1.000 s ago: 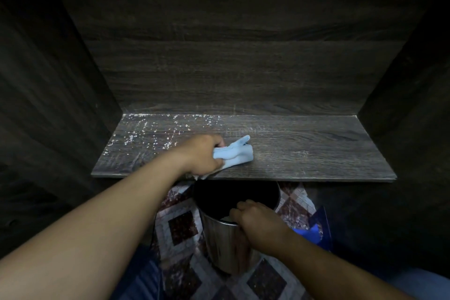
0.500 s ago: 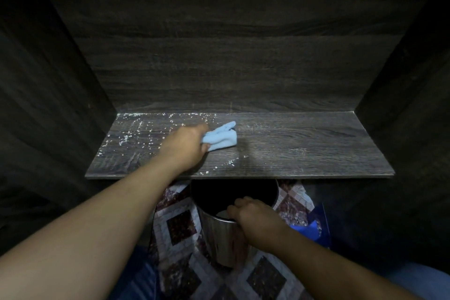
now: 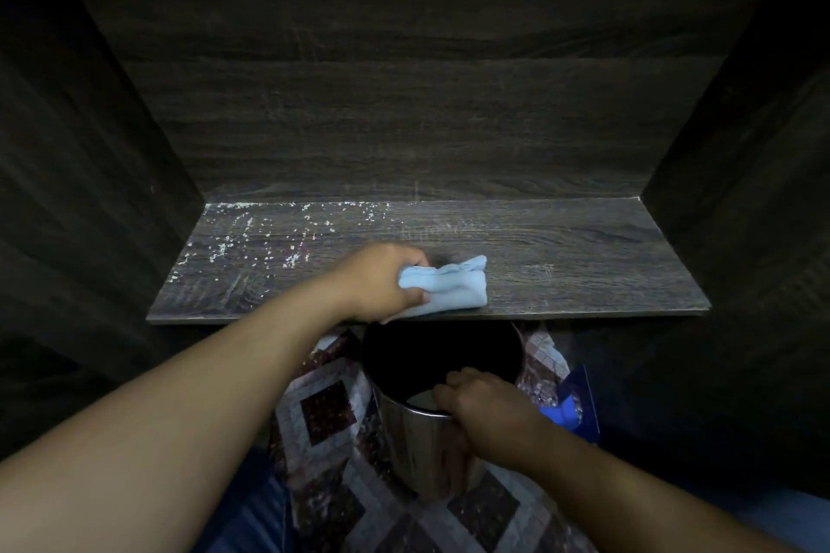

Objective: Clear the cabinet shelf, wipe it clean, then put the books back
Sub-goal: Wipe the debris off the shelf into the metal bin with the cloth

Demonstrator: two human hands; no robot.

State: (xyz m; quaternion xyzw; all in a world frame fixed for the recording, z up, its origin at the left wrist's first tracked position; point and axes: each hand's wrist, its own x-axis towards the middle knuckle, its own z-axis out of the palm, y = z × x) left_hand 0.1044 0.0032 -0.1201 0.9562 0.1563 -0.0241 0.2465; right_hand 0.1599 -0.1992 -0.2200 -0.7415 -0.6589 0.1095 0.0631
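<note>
The dark wooden cabinet shelf (image 3: pixel 584 256) holds no books. White crumbs (image 3: pixel 251 242) are scattered over its left half. My left hand (image 3: pixel 381 283) grips a light blue cloth (image 3: pixel 449 287) and presses it on the shelf near the front edge, around the middle. Just below that edge stands a shiny metal bin (image 3: pixel 417 449), and my right hand (image 3: pixel 489 409) grips its near rim. No books are in view.
The cabinet's dark side walls (image 3: pixel 103 175) and back panel close in the shelf. A patterned rug (image 3: pixel 328 413) lies under the bin. Something blue (image 3: pixel 570 413) lies on the floor right of the bin.
My left hand has dragged the cloth from further back on the shelf toward the front edge, above the bin. My right hand has kept its hold on the bin's rim.
</note>
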